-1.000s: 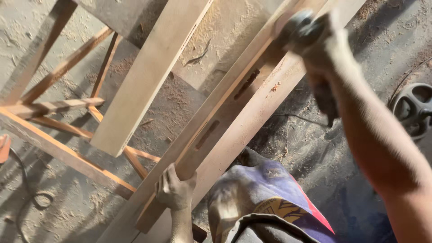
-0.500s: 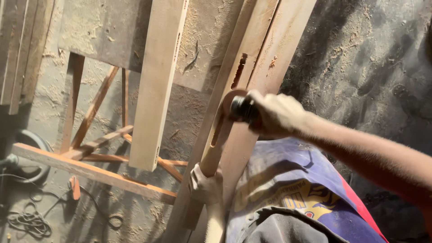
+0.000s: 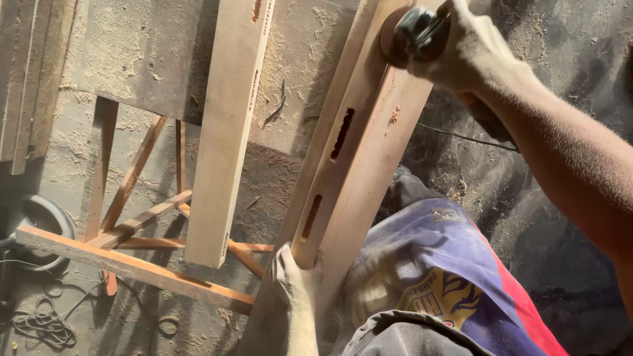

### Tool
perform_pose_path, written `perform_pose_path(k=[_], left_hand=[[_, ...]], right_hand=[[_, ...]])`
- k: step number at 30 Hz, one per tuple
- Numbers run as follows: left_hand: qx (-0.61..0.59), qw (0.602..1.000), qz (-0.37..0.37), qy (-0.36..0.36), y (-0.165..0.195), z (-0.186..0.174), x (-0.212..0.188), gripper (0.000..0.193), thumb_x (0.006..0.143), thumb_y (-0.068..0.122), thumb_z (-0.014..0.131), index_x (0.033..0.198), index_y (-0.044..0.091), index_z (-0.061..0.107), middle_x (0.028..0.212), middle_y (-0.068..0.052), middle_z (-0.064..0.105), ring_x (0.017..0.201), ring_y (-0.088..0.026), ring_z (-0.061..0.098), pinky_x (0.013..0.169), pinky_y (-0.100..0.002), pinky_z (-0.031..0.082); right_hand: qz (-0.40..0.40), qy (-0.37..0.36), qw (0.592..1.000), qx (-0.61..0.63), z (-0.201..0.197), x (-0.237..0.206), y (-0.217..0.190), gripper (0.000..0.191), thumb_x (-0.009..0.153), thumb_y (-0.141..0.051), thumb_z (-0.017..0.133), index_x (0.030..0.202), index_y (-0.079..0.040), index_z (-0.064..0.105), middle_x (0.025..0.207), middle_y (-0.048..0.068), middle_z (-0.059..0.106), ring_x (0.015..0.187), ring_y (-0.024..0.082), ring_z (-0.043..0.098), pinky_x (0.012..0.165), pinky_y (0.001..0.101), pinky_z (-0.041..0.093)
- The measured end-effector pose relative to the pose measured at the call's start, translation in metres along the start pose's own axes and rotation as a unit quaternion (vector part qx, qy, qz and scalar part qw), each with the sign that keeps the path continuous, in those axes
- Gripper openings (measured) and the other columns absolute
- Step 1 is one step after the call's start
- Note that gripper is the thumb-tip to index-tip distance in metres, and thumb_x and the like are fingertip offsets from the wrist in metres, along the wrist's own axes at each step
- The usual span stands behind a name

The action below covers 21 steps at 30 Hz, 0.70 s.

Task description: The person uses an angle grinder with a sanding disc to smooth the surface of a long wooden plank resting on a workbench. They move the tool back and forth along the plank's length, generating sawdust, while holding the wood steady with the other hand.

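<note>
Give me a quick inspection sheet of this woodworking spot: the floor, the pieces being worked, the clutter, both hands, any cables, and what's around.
Surface: dusty concrete floor, sawdust all over.
Job's things: long slotted wooden rail set on a slant, two dark slots showing; dark round power tool pressed against its upper end.
Clutter: loose plank lying beside the rail; wooden frame of thin slats underneath it.
Grippers: right hand closed on the power tool; left hand grips the rail's lower end.
Cables: thin cord across the floor under the right arm; coiled wire bottom left.
Surroundings: stacked boards at the left edge; dark round object on the floor, kind unclear.
</note>
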<state>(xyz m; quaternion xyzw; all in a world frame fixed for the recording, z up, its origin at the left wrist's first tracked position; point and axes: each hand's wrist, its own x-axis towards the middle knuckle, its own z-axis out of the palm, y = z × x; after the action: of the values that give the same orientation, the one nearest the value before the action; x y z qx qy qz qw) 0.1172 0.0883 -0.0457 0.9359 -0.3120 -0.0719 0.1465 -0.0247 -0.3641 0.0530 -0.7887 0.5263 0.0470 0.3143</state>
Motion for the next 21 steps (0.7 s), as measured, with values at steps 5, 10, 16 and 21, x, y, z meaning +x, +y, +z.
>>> perform_pose_path(k=[5, 10, 16, 21], left_hand=[[-0.014, 0.999, 0.048, -0.004, 0.061, 0.009, 0.048, 0.071, 0.066, 0.044, 0.084, 0.115, -0.002, 0.061, 0.103, -0.023, 0.070, 0.095, -0.042, 0.070, 0.082, -0.050, 0.057], [-0.013, 0.995, 0.098, -0.020, 0.148, 0.042, 0.112, 0.077, 0.065, 0.046, 0.084, 0.118, -0.005, 0.059, 0.104, -0.026, 0.070, 0.096, -0.044, 0.070, 0.083, -0.051, 0.056], [0.048, 0.995, 0.031, -0.079, 0.181, 0.053, 0.130, 0.062, 0.077, 0.050, 0.077, 0.113, 0.002, 0.061, 0.105, -0.020, 0.073, 0.099, -0.037, 0.074, 0.089, -0.048, 0.060], [-0.017, 0.999, 0.029, -0.038, 0.175, 0.053, 0.128, 0.063, 0.081, 0.060, 0.073, 0.105, 0.002, 0.066, 0.096, -0.021, 0.075, 0.088, -0.037, 0.075, 0.076, -0.046, 0.062]], right_hand=[[-0.078, 0.081, 0.994, -0.013, -0.036, 0.065, 0.019, 0.071, 0.084, -0.020, 0.091, 0.139, 0.004, 0.052, 0.111, 0.029, 0.068, 0.085, 0.034, 0.072, 0.063, 0.0376, 0.063], [0.060, 0.017, 0.998, 0.026, -0.058, 0.107, 0.016, 0.062, 0.090, -0.014, 0.078, 0.140, -0.001, 0.043, 0.106, 0.028, 0.066, 0.073, 0.031, 0.075, 0.056, 0.0359, 0.066], [-0.088, -0.060, 0.992, -0.069, -0.012, 0.028, -0.017, 0.053, 0.091, -0.020, 0.075, 0.121, 0.004, 0.038, 0.074, 0.022, 0.070, 0.062, 0.036, 0.072, 0.052, 0.0457, 0.059], [-0.117, -0.207, 0.966, -0.099, -0.001, -0.004, -0.047, 0.071, 0.072, -0.026, 0.083, 0.123, -0.003, 0.039, 0.080, 0.022, 0.069, 0.063, 0.039, 0.072, 0.051, 0.0467, 0.060]])
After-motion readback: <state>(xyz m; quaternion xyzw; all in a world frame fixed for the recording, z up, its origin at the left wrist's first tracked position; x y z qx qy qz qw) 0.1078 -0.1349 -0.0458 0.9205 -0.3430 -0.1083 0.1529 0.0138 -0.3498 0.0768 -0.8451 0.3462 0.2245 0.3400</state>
